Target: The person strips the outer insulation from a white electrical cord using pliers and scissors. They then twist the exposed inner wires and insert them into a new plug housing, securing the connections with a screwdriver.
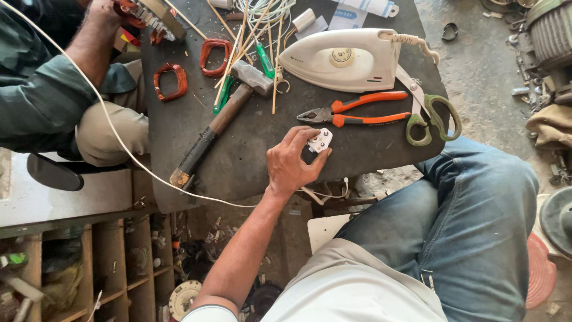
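Left hand [290, 166] pinches a white plug top [320, 141] on the dark worktable [250, 149], near orange-handled pliers [351, 112]; right hand unseen.

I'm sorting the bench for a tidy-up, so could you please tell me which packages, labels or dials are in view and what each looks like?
Paper packet: far edge of the dark table, flat, white with blue print, partly cut off.
Round dial label: on top of the white iron, cream disc.
Small mark: iron's near side, tiny red and green stripe.
No screens or signs.
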